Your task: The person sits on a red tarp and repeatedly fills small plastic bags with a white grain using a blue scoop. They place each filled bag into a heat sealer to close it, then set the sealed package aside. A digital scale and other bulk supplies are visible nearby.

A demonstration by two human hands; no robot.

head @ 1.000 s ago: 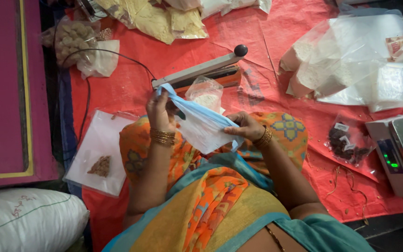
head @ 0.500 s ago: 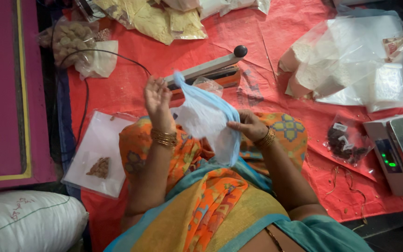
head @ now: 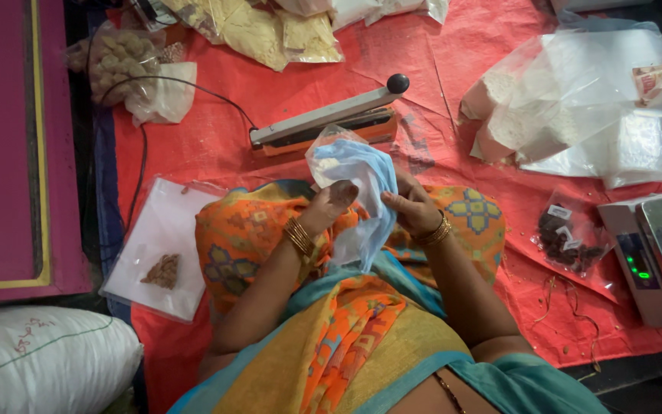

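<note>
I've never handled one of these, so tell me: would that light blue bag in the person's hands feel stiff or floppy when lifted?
Probably floppy: the light blue bag sags in folds between the left hand and the right hand. Likely light, since fingertips alone seem to carry it. Its glossy film may be a bit slippery.

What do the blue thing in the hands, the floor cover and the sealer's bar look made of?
Blue bag: thin, soft plastic film by the look; it crumples and drapes between the left hand and right hand. Red sheet: probably woven plastic tarpaulin, slightly glossy, with stiff creases. Sealer bar: smooth, grey and matte, likely painted metal, with a black knob; not certain.
</note>
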